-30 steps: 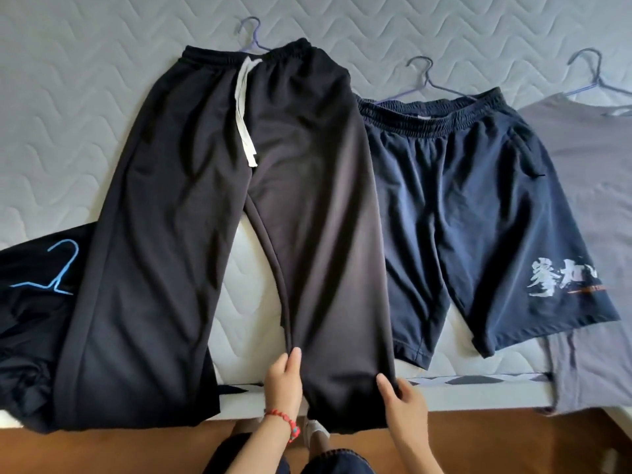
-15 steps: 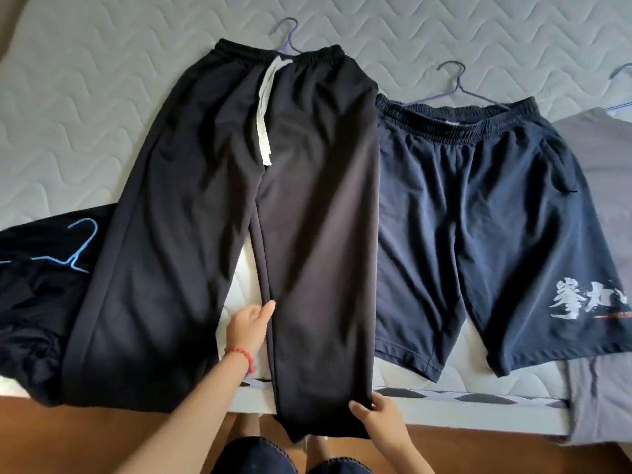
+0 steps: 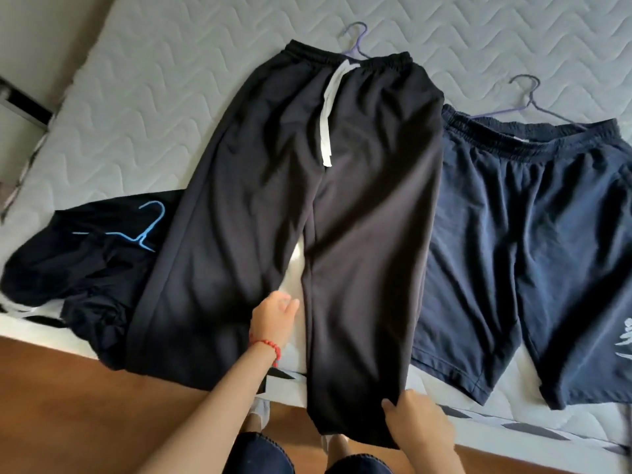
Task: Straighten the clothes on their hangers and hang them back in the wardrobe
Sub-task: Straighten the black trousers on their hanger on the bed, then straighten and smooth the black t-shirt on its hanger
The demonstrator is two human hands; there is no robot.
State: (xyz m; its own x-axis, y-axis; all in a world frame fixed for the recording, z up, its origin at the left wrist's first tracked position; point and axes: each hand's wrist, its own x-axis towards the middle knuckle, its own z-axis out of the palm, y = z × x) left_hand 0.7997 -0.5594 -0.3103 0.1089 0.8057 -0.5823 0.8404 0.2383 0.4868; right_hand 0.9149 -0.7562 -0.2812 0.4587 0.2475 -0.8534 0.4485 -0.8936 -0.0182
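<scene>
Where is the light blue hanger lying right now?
The light blue hanger lies at the left, on a crumpled dark garment, just beside the black trousers.

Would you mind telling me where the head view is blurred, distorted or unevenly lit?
Head view: motion blur smears the left hand and the frame's left edge; wide-angle bending curves the mattress edge; soft light leaves sheen and folds on the black trousers, without glare.
</scene>
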